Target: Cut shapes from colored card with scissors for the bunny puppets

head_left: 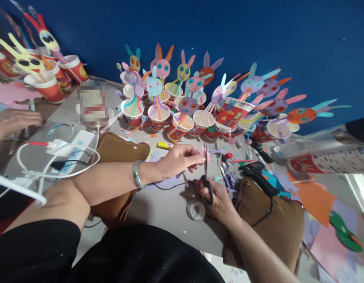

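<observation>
My left hand [177,159] pinches a small pink paper piece [203,153] between thumb and fingers over the grey table [162,206]. A green bangle sits on that wrist. My right hand [218,198] grips black-handled scissors [206,173], blades pointing up and touching the pink piece. A roll of clear tape [195,210] lies just left of my right hand. A black glue gun [254,169] rests to the right of the scissors.
Several red paper cups holding paper bunny faces [186,105] crowd the back of the table against a blue wall. Brown cushions [118,151] lie left and right. A power strip with white cables [72,151] lies left. Another person's hand [15,122] rests at far left. Coloured paper sheets [320,200] lie right.
</observation>
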Demonstrator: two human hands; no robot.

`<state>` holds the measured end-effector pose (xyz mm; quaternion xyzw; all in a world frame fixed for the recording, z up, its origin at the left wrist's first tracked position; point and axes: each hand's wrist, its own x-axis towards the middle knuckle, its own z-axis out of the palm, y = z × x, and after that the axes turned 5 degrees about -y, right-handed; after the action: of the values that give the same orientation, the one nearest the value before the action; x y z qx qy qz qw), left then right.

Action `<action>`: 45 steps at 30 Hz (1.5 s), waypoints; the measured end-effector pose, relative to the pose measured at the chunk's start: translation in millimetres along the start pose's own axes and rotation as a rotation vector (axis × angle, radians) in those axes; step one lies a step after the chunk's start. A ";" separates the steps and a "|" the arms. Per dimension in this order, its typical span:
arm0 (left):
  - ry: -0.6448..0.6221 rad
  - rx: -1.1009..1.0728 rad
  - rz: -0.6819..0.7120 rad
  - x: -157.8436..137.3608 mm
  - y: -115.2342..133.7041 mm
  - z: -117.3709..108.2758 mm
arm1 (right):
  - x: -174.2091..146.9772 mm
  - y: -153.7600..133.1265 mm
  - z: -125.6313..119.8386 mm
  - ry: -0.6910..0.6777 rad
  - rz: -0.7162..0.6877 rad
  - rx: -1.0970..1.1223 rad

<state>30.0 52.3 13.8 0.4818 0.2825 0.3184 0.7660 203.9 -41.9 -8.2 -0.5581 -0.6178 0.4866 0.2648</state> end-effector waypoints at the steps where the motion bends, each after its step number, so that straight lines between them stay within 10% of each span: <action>1: 0.001 0.002 -0.001 -0.1 0.2 0.0 | 0.1 0.7 0.1 -0.001 0.003 0.004; 34: 0.003 -0.004 -0.003 0.7 0.0 0.0 | -3.6 1.3 -2.2 -0.004 0.013 -0.025; 45: -0.080 -0.035 -0.058 -2.8 -1.2 2.7 | -1.2 2.4 -6.5 0.250 -0.003 0.168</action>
<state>30.4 48.2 14.1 0.4723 0.2597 0.2815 0.7939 210.9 -41.4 -7.6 -0.5892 -0.5379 0.4628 0.3864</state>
